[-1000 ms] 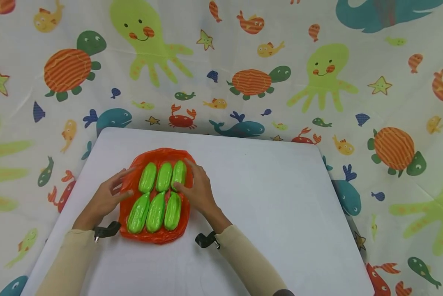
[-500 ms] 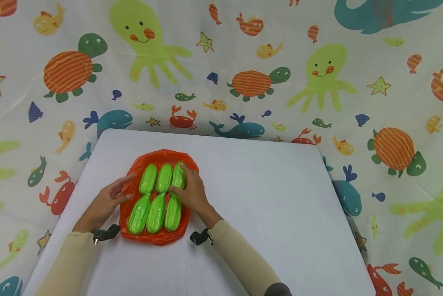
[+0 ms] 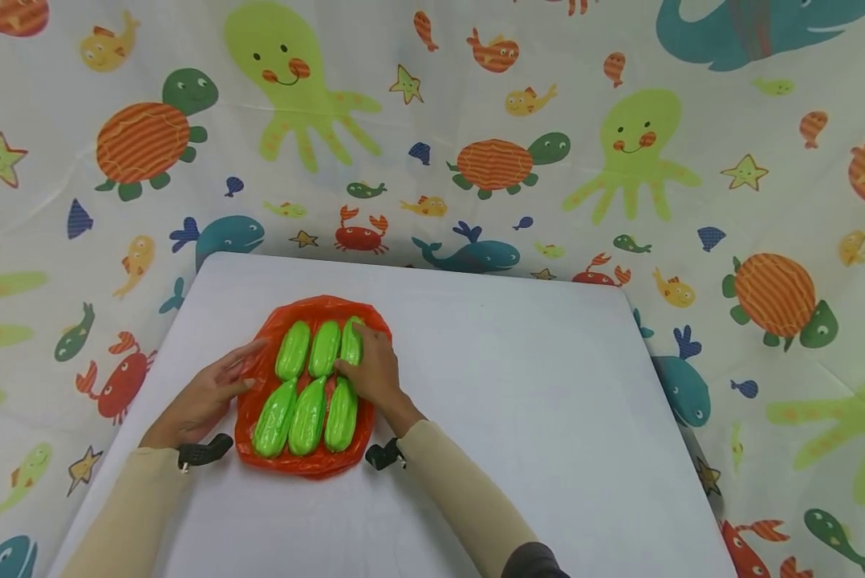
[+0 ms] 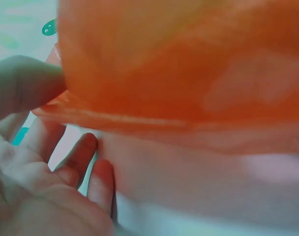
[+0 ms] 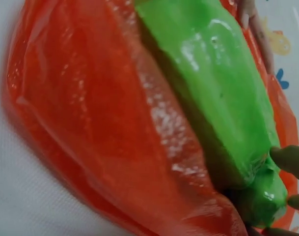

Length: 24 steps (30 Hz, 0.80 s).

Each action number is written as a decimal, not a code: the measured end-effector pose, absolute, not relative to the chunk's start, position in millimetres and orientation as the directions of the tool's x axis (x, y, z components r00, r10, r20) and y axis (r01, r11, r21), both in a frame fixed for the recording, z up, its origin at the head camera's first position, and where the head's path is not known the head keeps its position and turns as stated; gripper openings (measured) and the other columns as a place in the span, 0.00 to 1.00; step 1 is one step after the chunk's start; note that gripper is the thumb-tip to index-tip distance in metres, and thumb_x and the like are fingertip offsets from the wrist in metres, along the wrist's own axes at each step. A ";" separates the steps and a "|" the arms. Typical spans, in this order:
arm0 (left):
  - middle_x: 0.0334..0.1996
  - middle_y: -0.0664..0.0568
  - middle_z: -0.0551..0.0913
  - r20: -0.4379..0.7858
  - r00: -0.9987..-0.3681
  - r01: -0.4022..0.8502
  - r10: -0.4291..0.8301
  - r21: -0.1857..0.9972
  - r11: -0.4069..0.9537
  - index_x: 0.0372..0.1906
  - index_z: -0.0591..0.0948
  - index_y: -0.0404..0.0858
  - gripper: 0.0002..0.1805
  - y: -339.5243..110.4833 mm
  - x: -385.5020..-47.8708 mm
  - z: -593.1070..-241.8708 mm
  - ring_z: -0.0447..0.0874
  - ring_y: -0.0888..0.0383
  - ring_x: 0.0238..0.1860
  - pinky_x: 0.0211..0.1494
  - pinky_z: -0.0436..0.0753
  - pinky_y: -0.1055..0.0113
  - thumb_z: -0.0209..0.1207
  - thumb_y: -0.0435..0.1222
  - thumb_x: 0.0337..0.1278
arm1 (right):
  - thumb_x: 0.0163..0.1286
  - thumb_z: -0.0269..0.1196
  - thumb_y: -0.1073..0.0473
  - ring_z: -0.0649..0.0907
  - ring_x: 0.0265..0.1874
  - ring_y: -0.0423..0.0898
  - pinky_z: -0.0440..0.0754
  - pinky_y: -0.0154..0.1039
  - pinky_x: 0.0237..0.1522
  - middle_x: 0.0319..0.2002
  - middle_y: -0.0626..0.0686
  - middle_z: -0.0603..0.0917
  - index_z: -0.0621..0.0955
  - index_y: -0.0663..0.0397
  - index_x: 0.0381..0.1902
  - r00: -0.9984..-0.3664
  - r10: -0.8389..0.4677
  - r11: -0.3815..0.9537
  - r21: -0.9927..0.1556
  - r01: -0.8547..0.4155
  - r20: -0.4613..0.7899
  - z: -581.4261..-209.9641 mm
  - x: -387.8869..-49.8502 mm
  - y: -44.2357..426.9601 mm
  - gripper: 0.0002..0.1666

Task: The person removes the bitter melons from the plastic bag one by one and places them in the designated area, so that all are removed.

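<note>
In the head view, several glossy green cucumber-like vegetables (image 3: pixel 306 421) lie in two rows in a round tray covered in red plastic (image 3: pixel 259 466). My right hand (image 3: pixel 377 369) holds the upper right cucumber-like vegetable (image 3: pixel 351 347), thumb on its near left side and fingertips near its far end. The right wrist view shows its fingers (image 5: pixel 291 162) at a green vegetable beyond a larger, nearer one (image 5: pixel 208 83). My left hand (image 3: pixel 205 397) touches the tray's left rim, thumb and fingers spread apart. The left wrist view shows its thumb (image 4: pixel 31 81) against the red plastic (image 4: pixel 178 73).
A white table (image 3: pixel 534 401) carries the tray on its left half. Behind the table hangs a curtain (image 3: pixel 404 120) printed with sea animals. Dark wrist cameras sit on both wrists.
My right hand has moved slightly left, its fingers closing around the upper right vegetable. The left hand stays at the tray's rim.
</note>
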<state>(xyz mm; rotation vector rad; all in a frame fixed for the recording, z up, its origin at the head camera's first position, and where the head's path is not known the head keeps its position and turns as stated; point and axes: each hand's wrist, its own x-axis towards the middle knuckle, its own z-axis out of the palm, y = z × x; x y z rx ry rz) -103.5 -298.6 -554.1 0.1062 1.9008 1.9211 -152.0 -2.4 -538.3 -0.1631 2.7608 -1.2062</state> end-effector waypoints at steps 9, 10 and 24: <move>0.86 0.40 0.46 -0.250 -0.898 -0.255 0.363 0.966 0.035 0.88 0.52 0.53 0.39 -295.1 -103.0 -553.4 0.71 0.79 0.67 0.61 0.85 0.74 0.53 0.33 0.82 | 0.70 0.73 0.52 0.79 0.70 0.52 0.80 0.51 0.72 0.73 0.53 0.77 0.71 0.43 0.80 -0.990 -0.125 0.670 -0.741 -0.040 -0.060 -532.2 -146.2 1.8 0.43; 0.86 0.40 0.46 -0.248 -0.898 -0.254 0.364 0.967 0.033 0.88 0.52 0.53 0.39 -295.1 -102.9 -553.2 0.71 0.79 0.67 0.61 0.85 0.74 0.53 0.33 0.82 | 0.71 0.73 0.52 0.78 0.70 0.52 0.79 0.51 0.73 0.73 0.53 0.77 0.70 0.42 0.81 -0.990 -0.127 0.665 -0.745 -0.045 -0.054 -531.1 -145.5 2.8 0.43; 0.86 0.38 0.45 -0.264 -0.894 -0.271 0.361 0.962 0.031 0.88 0.52 0.54 0.40 -296.7 -102.0 -549.4 0.72 0.79 0.66 0.60 0.86 0.73 0.53 0.33 0.82 | 0.71 0.73 0.56 0.80 0.68 0.49 0.86 0.46 0.65 0.75 0.53 0.74 0.69 0.40 0.81 -0.996 -0.087 0.485 -0.873 -0.061 0.022 -521.7 -141.8 35.0 0.44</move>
